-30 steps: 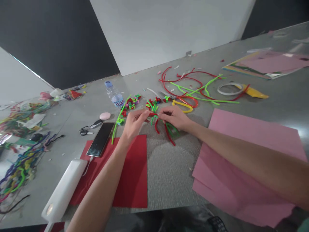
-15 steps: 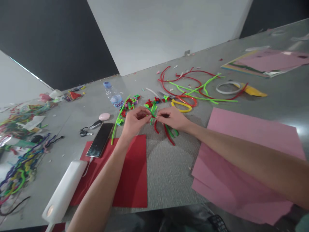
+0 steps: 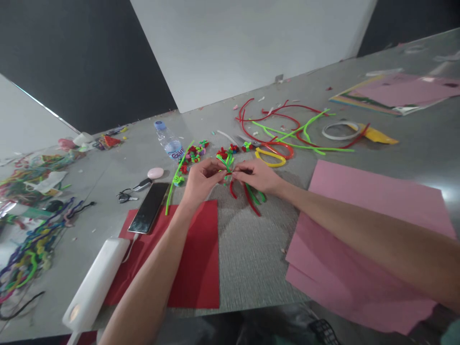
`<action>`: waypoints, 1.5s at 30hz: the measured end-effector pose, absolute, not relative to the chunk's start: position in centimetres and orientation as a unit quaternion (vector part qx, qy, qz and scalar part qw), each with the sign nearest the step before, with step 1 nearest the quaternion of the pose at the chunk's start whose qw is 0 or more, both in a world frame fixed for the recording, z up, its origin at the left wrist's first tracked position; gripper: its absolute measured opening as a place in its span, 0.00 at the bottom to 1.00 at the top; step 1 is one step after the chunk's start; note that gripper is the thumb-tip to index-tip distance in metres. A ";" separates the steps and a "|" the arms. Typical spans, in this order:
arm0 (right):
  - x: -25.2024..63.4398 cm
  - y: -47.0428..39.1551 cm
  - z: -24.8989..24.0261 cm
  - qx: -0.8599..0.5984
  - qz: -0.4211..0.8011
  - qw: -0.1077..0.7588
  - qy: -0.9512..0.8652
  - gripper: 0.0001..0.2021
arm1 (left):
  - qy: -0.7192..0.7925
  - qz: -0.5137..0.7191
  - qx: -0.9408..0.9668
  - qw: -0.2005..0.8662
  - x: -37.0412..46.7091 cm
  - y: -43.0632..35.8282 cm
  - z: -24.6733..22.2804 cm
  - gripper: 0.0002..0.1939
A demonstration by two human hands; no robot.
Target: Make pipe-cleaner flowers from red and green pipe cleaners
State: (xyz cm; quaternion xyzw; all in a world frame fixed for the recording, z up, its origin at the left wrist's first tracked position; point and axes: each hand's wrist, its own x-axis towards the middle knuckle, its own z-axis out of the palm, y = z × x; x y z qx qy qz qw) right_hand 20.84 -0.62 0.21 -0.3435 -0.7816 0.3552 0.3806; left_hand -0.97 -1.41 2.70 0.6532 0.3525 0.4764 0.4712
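Both hands meet over the middle of the table, pinching at a small piece of bent pipe cleaners. My left hand (image 3: pixel 204 176) closes thumb and fingers on the green pipe cleaners (image 3: pixel 227 164), which fan upward between the hands. My right hand (image 3: pixel 257 175) pinches the red pipe cleaner (image 3: pixel 228 174) that crosses the green ones; the fingertips hide part of the join. Below my right hand lie short red pipe cleaner lengths (image 3: pixel 251 200) and dark green ones. Just behind the hands sit small red and green twisted pieces (image 3: pixel 223 153) and scissors with an orange and yellow handle (image 3: pixel 271 163).
Long red and green pipe cleaners (image 3: pixel 302 132) and a tape roll (image 3: pixel 340 130) lie at back right. Pink sheets (image 3: pixel 334 201) are under my right forearm. To the left are a phone (image 3: pixel 149 208), a white power bank (image 3: pixel 97 282), keys (image 3: pixel 125 196) and a water bottle (image 3: pixel 167 141).
Hardly anything differs. My right fingers have shifted slightly at the join, and a little more of the red pipe cleaner shows between the fingertips.
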 end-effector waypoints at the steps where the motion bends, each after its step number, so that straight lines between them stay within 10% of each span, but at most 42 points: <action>1: 20.8 -0.6 0.3 -0.343 0.357 0.378 -0.782 0.16 | 0.353 0.475 0.653 0.473 -0.9 -1.4 2.7 0.11; 23: 21.0 -0.5 0.4 -0.327 0.323 0.404 -0.790 0.15 | 0.368 0.451 0.676 0.452 -1.2 -1.2 1.8 0.09; 31: 20.8 -0.8 0.4 -0.345 0.314 0.405 -0.786 0.12 | 0.390 0.472 0.737 0.285 -1.1 -1.6 2.4 0.03; 45: 20.8 -0.7 0.6 -0.351 0.305 0.409 -0.785 0.13 | 0.368 0.444 0.633 0.516 -0.7 -2.5 3.2 0.08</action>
